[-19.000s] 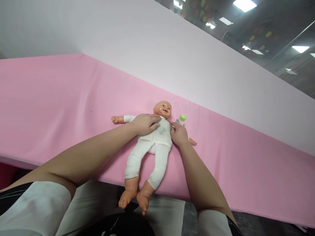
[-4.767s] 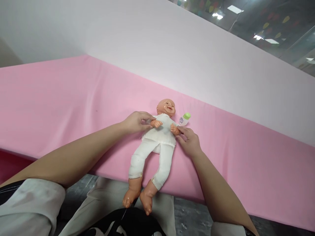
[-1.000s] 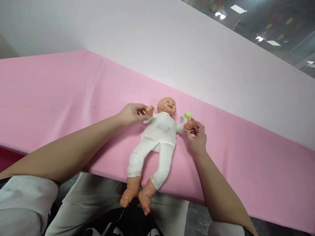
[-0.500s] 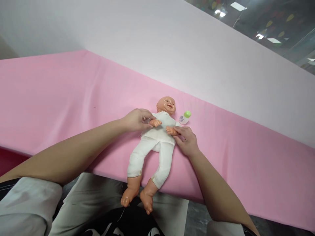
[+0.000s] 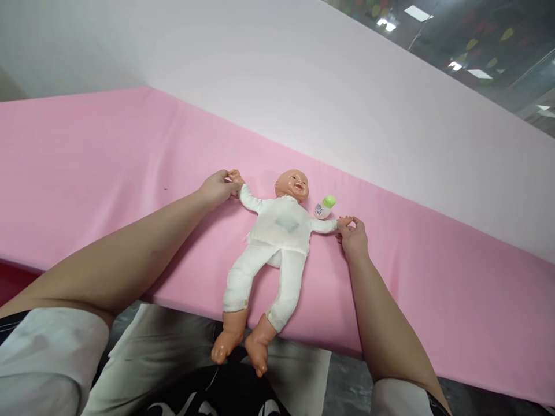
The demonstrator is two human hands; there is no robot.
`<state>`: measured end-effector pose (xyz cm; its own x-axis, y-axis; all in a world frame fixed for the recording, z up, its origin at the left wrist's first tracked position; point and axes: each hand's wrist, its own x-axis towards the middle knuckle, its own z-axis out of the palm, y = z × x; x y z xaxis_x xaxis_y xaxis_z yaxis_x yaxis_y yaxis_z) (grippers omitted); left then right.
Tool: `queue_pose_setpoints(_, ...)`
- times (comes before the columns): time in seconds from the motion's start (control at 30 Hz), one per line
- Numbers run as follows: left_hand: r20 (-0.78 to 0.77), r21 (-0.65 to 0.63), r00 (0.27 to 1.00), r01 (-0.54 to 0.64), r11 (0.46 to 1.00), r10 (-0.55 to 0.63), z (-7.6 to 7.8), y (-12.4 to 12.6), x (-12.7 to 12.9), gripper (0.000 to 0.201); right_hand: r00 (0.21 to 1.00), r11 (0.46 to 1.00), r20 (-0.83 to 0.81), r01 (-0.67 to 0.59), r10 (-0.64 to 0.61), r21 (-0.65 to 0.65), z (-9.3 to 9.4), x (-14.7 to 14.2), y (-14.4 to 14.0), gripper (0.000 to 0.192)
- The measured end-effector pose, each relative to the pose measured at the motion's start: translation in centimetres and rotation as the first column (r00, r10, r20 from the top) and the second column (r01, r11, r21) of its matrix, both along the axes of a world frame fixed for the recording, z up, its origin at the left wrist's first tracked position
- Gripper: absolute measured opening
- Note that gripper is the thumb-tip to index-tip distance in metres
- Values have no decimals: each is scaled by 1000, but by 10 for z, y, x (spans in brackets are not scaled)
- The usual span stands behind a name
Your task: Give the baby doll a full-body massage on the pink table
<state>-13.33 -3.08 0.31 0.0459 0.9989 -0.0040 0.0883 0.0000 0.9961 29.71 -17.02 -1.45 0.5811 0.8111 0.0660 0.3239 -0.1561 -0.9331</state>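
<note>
The baby doll (image 5: pixel 277 231) is lying on its back on the pink worktop (image 5: pixel 108 173), with its feet hanging over the near edge. The left hand (image 5: pixel 215 188) is pinching one doll hand, fingers closed on it, and the right hand (image 5: pixel 354 238) is pinching the other in the same way, so both doll arms are stretching outward. A small bottle with a green cap (image 5: pixel 324 207) is lying just beside the doll's head. This seems to be the arm-spreading step; the next move is calling for a gentle, even grip.
</note>
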Motion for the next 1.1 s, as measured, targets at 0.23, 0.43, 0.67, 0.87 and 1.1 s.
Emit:
queue_pose_setpoints(0.23,-18,195,986,166,967,-165,15,-23,10,52,988,952,144,-101,61,290,22,-43,-16,81)
queue_pose_setpoints(0.43,-329,288,886,424,858,-327,38,-66,27,44,906,878,376,-332,195,344,33,-85,-40,58)
queue_pose_setpoints(0.67,-597,341,683,691,638,-421,45,-78,32,29,490,691,747,-720,449,57,34,-94,-41,35)
queue_pose_setpoints(0.87,-532,309,796,500,809,-288,37,-69,28,43,829,877,493,-419,263,236,30,-92,-38,35)
queue_pose_setpoints(1.1,-265,270,964,80,959,-6,19,-33,10,64,989,927,76,-146,127,346,22,-50,-18,72)
